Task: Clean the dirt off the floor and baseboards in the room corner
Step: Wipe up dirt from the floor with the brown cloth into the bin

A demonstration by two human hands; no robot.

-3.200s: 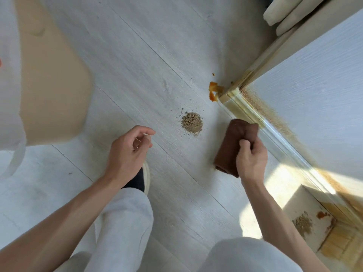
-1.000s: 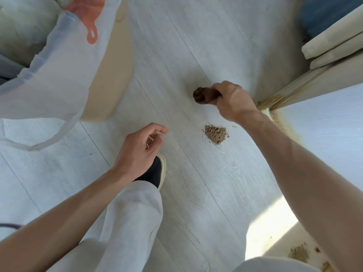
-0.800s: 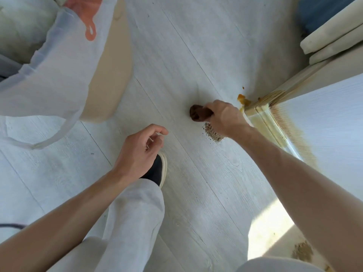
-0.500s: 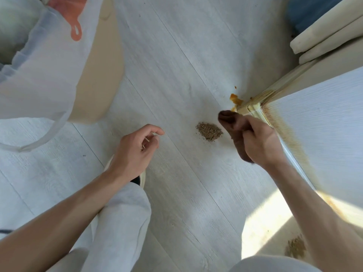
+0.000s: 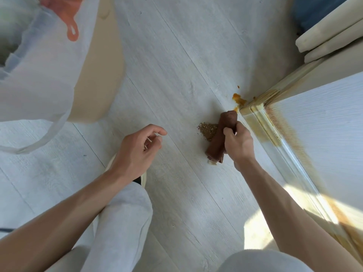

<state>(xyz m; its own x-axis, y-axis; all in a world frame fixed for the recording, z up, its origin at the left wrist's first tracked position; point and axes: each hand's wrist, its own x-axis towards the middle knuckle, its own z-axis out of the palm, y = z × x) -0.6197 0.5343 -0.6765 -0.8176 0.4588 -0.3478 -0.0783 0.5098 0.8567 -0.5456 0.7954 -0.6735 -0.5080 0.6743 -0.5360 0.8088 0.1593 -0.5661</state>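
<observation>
My right hand (image 5: 237, 144) grips a rolled brown cloth (image 5: 222, 134) that lies on the pale wood floor (image 5: 176, 65). The cloth covers the right side of a small pile of brown dirt (image 5: 207, 129). Orange smears (image 5: 238, 101) sit on the floor just beyond the cloth's far end, at the corner of the baseboard (image 5: 261, 118). The baseboard is stained yellow-brown along its length. My left hand (image 5: 137, 152) hovers above the floor to the left, fingers loosely curled, with a thin pale sliver between them.
A white plastic bag (image 5: 39, 65) with an orange mark hangs at the upper left over a beige patch. Cream cushions (image 5: 330, 34) lie at the upper right. A white wall panel (image 5: 324, 124) rises on the right. My knees and one shoe (image 5: 143, 179) are below.
My right hand has swung the cloth from beyond the dirt pile back toward the baseboard corner, and the cloth now rests against the pile. My left hand has barely moved.
</observation>
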